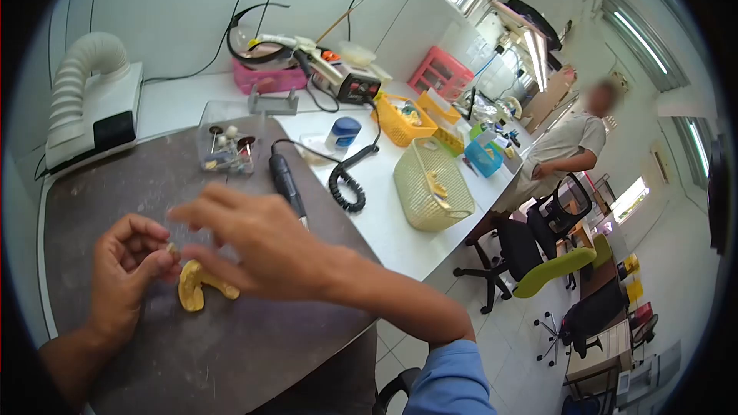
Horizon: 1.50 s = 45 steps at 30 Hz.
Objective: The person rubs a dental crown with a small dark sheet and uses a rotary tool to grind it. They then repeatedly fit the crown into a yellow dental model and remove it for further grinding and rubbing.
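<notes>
My left hand (132, 269) is pinched around a small pale piece (172, 248) at the lower left, above the dark work mat (254, 353). Just to its right, my right hand (250, 242) reaches across from the right with its fingers apart, slightly blurred; nothing shows between them. Below the hands a yellow arch-shaped dental model (191, 292) lies on the mat, partly covered by my right hand. The black rotary handpiece (286, 183) rests beyond my right hand.
A clear box of small tools (223, 155), a blue-lidded jar (344, 132), a pale green basket (430, 196), a yellow basket (403, 127) and a white hose unit (92, 115) stand around the mat. A person (569, 142) stands beyond the bench near office chairs.
</notes>
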Tool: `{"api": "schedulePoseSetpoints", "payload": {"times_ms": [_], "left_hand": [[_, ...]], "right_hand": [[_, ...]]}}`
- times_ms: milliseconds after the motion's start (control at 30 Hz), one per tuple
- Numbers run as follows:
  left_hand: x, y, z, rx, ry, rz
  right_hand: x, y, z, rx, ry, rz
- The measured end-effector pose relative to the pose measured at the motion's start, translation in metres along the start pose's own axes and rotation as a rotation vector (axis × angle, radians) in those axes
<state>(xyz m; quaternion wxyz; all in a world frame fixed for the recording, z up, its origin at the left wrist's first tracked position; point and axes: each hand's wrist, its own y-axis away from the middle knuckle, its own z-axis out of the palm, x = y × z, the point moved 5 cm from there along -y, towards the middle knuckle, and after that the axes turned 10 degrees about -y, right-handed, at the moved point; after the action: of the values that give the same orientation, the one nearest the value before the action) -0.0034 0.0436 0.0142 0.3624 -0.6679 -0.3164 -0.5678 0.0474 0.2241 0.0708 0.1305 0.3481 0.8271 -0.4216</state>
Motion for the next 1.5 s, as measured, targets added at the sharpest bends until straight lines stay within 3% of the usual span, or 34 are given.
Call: {"api": "schedulePoseSetpoints", "payload": {"times_ms": [133,200,533,600,700,800,900,1033,1167,1267,1433,1500], "left_hand": [[-0.001,-0.002,-0.003,0.012,-0.009,0.036],[-0.004,-0.004,-0.003,0.010,-0.020,0.032],[-0.007,-0.001,-0.009,-0.010,-0.088,0.060],[-0.007,0.001,-0.006,-0.033,-0.108,0.056],[0.004,0.007,0.003,0.051,-0.313,0.191],[0.016,0.011,0.016,-0.088,-0.738,0.264],[0.017,0.017,0.027,-0.204,-0.942,0.380],[0.016,0.018,0.029,-0.195,-0.910,0.284],[0.024,0.016,0.034,-0.160,-0.987,0.397],[0.027,0.016,0.035,-0.190,-1.010,0.421],[0.026,0.016,0.031,-0.208,-0.965,0.430],[0.023,0.015,0.030,-0.201,-0.882,0.294]], "right_hand": [[0.008,-0.004,0.023,-0.017,-0.141,-0.142],[0.017,-0.001,0.025,0.022,-0.387,-0.015],[0.021,0.007,0.025,0.140,-0.492,0.059],[0.026,0.009,0.023,0.209,-0.588,0.185],[0.028,0.009,0.012,0.257,-0.534,0.181],[0.035,0.010,0.004,0.332,-0.544,0.202],[0.039,0.010,-0.005,0.386,-0.481,0.201],[0.045,0.012,-0.008,0.386,-0.405,0.173],[0.049,0.011,-0.014,0.377,-0.283,0.132],[0.047,0.009,-0.022,0.353,-0.001,0.068],[0.057,0.011,-0.024,0.367,-0.036,0.084],[0.061,0.011,-0.023,0.312,-0.064,0.153]]}}
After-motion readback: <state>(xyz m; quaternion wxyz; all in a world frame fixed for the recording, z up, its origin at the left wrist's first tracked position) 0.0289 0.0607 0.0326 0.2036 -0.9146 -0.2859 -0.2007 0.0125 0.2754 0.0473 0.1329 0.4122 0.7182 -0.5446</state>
